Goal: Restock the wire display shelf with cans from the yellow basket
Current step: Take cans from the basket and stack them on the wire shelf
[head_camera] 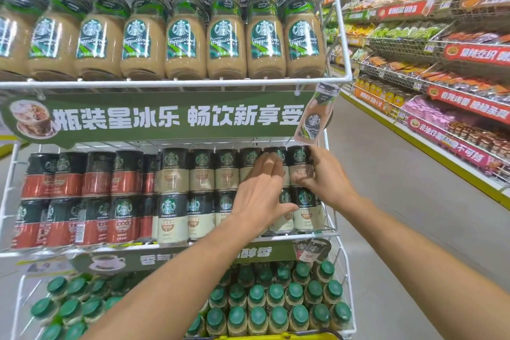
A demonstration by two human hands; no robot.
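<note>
The white wire display shelf [340, 78] has a middle tier stacked two high with cans, red-and-black ones [96, 174] on the left and cream-and-black ones [176, 171] on the right. My right hand [321, 176] grips the cream-and-black can [299, 157] at the far right of the upper row. My left hand [262, 190] lies with straight fingers against the neighbouring can [277, 153], thumb reaching toward the lower row. A strip of the yellow basket [289, 337] shows at the bottom edge.
Glass coffee bottles [185, 38] fill the top tier; green-capped bottles [276, 301] fill the bottom tier. A green sign [171, 116] hangs between the tiers. An aisle floor [400, 201] and snack shelves [455, 63] run along the right.
</note>
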